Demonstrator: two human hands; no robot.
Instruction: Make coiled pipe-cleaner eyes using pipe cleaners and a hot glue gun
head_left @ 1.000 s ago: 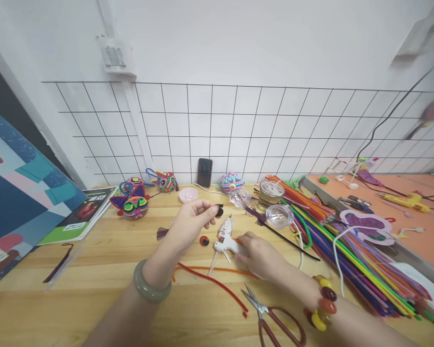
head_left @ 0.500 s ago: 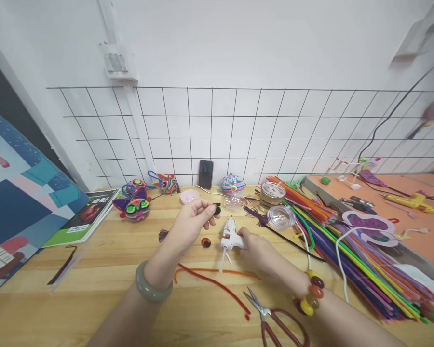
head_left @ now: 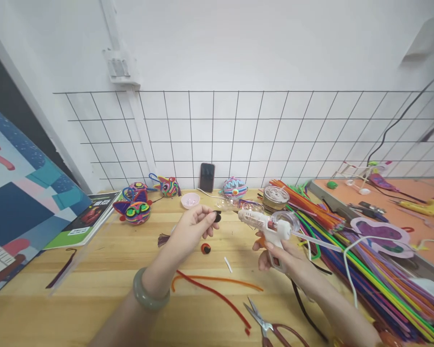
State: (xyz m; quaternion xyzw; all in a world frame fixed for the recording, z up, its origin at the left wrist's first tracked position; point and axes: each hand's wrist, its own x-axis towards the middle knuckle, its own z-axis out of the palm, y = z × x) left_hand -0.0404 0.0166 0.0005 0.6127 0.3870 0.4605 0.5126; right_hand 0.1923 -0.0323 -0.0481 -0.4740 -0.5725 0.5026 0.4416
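Observation:
Between the thumb and fingers of my left hand (head_left: 195,225) is a small black coiled piece (head_left: 217,217), fuzzy like pipe cleaner, with a short end sticking up. My right hand (head_left: 278,255) is wrapped round the handle of a white hot glue gun (head_left: 264,224), a finger at its orange trigger. The gun's nozzle points left toward the black coil, apart from it. A clear glue stick (head_left: 318,240) juts out of its back. Below my left hand lies an orange-and-black coil (head_left: 205,248), and a short white stick piece (head_left: 228,264) rests to its right.
Red (head_left: 217,294) and orange pipe cleaners (head_left: 235,280) lie in front, with scissors (head_left: 265,323) nearby. Bundled pipe cleaners (head_left: 369,270) fill the right side. Behind stand colourful wrapped ornaments (head_left: 135,212), a pink dish (head_left: 190,200), a phone (head_left: 207,177) and a round container (head_left: 276,196).
My right hand has lifted the glue gun off the table and turned it so its nozzle points left. My left hand keeps the black coil in nearly the same place.

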